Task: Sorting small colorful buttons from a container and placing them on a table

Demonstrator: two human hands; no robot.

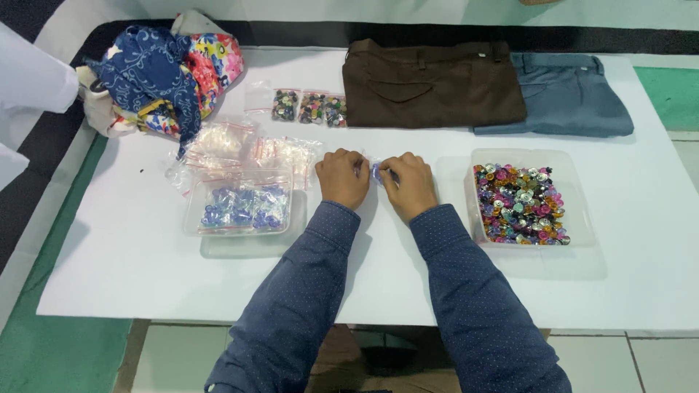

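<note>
My left hand [341,177] and my right hand [409,185] meet at the middle of the white table [145,276]. Between their fingertips they pinch a small clear bag with blue buttons [376,172] inside. Most of the bag is hidden by my fingers. A clear tray [238,207] to the left holds several small bags of blue buttons. To the right, a clear tub [521,202] is filled with loose buttons of many colours.
Empty clear bags [240,149] lie behind the left tray. Small bags of dark mixed buttons [309,108] sit farther back. Folded brown trousers [429,84] and grey-blue trousers [564,94] lie at the far edge. A bundle of patterned cloth [164,69] is at the far left.
</note>
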